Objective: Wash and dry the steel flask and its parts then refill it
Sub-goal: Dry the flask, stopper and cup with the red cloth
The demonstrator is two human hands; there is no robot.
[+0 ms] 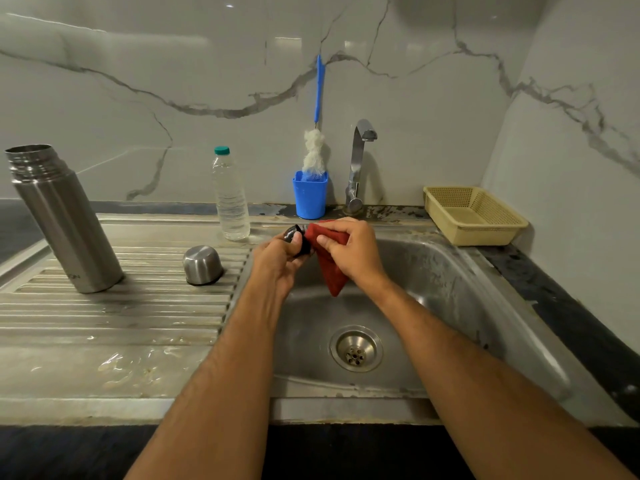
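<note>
Above the sink (pixel 450 271), the left hand (pixel 277 258) has its grip around a black stopper (pixel 300 239); the right hand (pixel 349 247) pinches a red cloth (pixel 329 268) against it.

We see a dark red folded cloth (pixel 329 261) in our right hand (pixel 349 251) and a small black round stopper (pixel 298 239) in our left hand (pixel 277 261). Left of that hand stand a brushed silver steel flask (pixel 65 220) and a silver steel cup (pixel 202 265). Beyond our hands: a clear plastic bottle with a teal cap (pixel 230 195), a bright blue plastic cup (pixel 310 194) and a pale yellow mesh basket (pixel 474 214).
</note>
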